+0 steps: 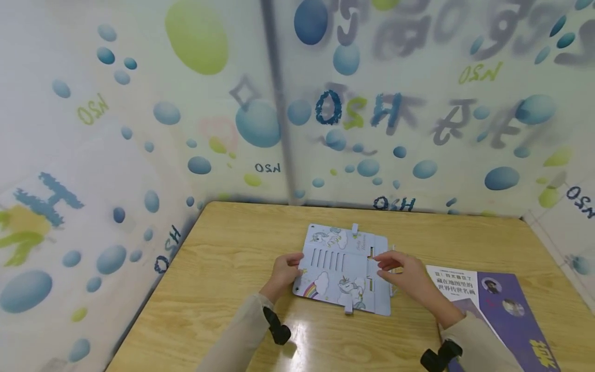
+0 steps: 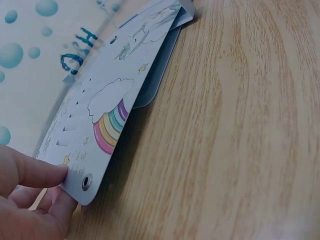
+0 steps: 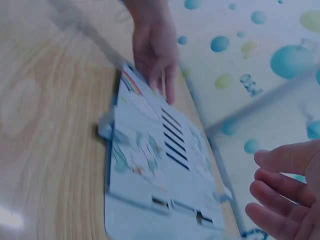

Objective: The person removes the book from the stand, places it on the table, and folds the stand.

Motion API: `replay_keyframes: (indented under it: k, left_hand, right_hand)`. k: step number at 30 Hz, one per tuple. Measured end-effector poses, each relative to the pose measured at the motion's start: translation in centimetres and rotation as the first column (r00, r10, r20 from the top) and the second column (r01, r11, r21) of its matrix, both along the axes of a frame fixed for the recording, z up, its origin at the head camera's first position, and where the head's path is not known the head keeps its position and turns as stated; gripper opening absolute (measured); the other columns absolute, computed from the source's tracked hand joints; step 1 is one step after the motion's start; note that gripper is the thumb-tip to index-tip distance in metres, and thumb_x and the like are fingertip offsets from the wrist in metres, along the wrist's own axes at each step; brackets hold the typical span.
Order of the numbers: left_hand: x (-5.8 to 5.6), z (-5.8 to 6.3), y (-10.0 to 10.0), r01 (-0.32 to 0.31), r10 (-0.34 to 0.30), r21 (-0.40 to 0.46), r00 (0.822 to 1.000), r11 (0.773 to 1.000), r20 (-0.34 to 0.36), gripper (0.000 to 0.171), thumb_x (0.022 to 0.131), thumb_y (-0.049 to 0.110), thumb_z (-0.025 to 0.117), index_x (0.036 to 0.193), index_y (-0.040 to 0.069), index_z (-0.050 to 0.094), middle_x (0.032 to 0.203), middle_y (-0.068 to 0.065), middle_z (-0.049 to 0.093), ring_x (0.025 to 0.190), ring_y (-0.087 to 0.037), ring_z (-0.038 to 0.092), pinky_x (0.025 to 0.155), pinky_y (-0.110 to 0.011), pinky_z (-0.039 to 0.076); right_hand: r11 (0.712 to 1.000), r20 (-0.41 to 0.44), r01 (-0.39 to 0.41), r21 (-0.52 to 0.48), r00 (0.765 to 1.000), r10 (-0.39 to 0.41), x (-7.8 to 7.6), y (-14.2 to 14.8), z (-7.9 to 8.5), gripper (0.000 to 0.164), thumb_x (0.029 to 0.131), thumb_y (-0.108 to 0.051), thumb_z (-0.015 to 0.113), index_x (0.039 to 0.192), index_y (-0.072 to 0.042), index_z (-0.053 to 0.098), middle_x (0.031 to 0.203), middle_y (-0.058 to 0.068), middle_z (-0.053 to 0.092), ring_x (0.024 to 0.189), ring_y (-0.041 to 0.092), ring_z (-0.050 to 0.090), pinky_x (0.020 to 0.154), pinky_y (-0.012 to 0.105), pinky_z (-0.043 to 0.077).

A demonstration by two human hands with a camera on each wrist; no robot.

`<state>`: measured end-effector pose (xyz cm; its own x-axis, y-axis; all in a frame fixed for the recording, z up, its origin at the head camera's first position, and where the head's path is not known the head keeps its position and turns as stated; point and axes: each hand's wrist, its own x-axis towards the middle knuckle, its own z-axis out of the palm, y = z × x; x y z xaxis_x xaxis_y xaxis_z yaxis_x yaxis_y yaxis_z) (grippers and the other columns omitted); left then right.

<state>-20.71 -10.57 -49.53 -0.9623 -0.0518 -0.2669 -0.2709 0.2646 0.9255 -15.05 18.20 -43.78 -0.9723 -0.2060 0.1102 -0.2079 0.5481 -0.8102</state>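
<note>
A pale blue folding book stand (image 1: 332,279), printed with unicorns, clouds and a rainbow, lies on the wooden table. Slots run across its middle, and white clips (image 1: 348,305) jut from its near and far edges. My left hand (image 1: 282,274) pinches its left edge near the rainbow. In the left wrist view the thumb is on top, the other fingers beneath, and that corner is tilted up off the wood. Beside the stand's right edge is my right hand (image 1: 411,276), fingers loosely bent. The right wrist view shows that hand (image 3: 290,192) with nothing between thumb and fingers.
A purple and white book (image 1: 504,294) lies at the right of the table (image 1: 223,289), partly under my right forearm. Behind the table's far edge stands a whitish wall covering (image 1: 409,134) with blue and green dots.
</note>
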Motion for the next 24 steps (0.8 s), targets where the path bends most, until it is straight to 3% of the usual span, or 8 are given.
replay_keyframes:
  k: [3,6,7,10,13,14,18,24]
  left_hand:
    - [-0.1,-0.3,-0.1,0.003,-0.004,-0.007,1.000,1.000,-0.013,0.045,0.070,-0.022,0.057,0.113,-0.008,0.060,0.102,-0.018,0.057,0.096,-0.026,0.052,0.078,-0.031,0.048]
    - [-0.6,-1.2,-0.3,0.017,-0.017,0.003,0.999,1.000,-0.048,0.045,0.068,-0.024,0.057,0.111,-0.008,0.062,0.097,-0.018,0.058,0.092,-0.026,0.055,0.077,-0.032,0.049]
    - [-1.0,-2.3,-0.6,0.039,-0.037,0.019,0.995,0.999,-0.091,0.045,0.067,-0.024,0.058,0.109,-0.006,0.063,0.094,-0.017,0.059,0.088,-0.024,0.056,0.073,-0.029,0.050]
    - [-1.3,-2.8,-0.7,0.051,-0.048,0.024,0.993,0.998,-0.105,0.046,0.067,-0.024,0.059,0.108,-0.005,0.064,0.091,-0.016,0.060,0.084,-0.022,0.058,0.072,-0.029,0.051]
    - [-1.1,-2.4,-0.6,0.039,-0.038,0.021,0.997,0.999,-0.074,0.045,0.068,-0.023,0.059,0.109,-0.006,0.063,0.095,-0.017,0.059,0.088,-0.023,0.057,0.074,-0.030,0.050]
    - [-0.7,-1.5,-0.4,0.021,-0.021,0.004,0.999,1.000,-0.036,0.045,0.069,-0.024,0.058,0.111,-0.008,0.061,0.098,-0.019,0.059,0.091,-0.026,0.057,0.077,-0.032,0.050]
    - [-0.3,-0.8,-0.3,0.021,-0.021,-0.014,1.000,1.000,-0.014,0.044,0.072,-0.022,0.057,0.114,-0.008,0.059,0.100,-0.019,0.058,0.092,-0.025,0.055,0.077,-0.030,0.049]
    - [-0.3,-0.8,-0.1,0.003,-0.003,-0.032,1.000,0.999,0.009,0.044,0.072,-0.020,0.058,0.113,-0.005,0.061,0.100,-0.015,0.058,0.094,-0.024,0.053,0.079,-0.031,0.049]
  right_hand:
    - [0.998,0.024,0.054,-0.013,0.998,-0.054,0.7,1.9,0.0,0.028,0.082,-0.010,0.069,0.108,-0.002,0.063,0.097,0.011,0.065,0.084,0.020,0.060,0.066,0.026,0.049]
    - [0.996,0.056,0.092,-0.016,0.994,-0.091,1.2,3.1,-0.7,0.030,0.082,-0.012,0.069,0.109,0.000,0.063,0.096,0.010,0.065,0.083,0.019,0.061,0.066,0.026,0.049]
    - [0.995,0.067,0.101,-0.014,0.993,-0.099,1.4,3.4,-1.1,0.030,0.082,-0.012,0.069,0.109,0.001,0.063,0.094,0.009,0.065,0.082,0.018,0.061,0.065,0.026,0.049]
    - [0.993,0.098,0.120,-0.015,0.988,-0.118,1.9,4.0,-2.3,0.030,0.081,-0.012,0.069,0.107,0.003,0.063,0.090,0.008,0.066,0.078,0.016,0.061,0.065,0.025,0.049]
    - [0.989,0.129,0.143,-0.033,0.982,-0.137,2.1,4.1,-3.5,0.028,0.080,-0.010,0.070,0.103,0.004,0.064,0.086,0.008,0.066,0.075,0.014,0.061,0.064,0.024,0.050]
    - [0.988,0.131,0.147,-0.039,0.981,-0.141,2.1,4.0,-3.9,0.027,0.080,-0.009,0.071,0.102,0.005,0.064,0.086,0.009,0.066,0.074,0.014,0.061,0.064,0.024,0.050]
    - [0.986,0.128,0.160,-0.042,0.980,-0.154,2.1,3.6,-5.1,0.020,0.079,-0.006,0.070,0.095,0.006,0.065,0.083,0.009,0.066,0.070,0.011,0.059,0.062,0.023,0.049]
    - [0.984,0.101,0.180,-0.007,0.979,-0.178,1.9,3.2,-5.8,0.012,0.079,-0.003,0.069,0.089,0.003,0.067,0.077,0.006,0.066,0.066,0.009,0.057,0.060,0.023,0.048]
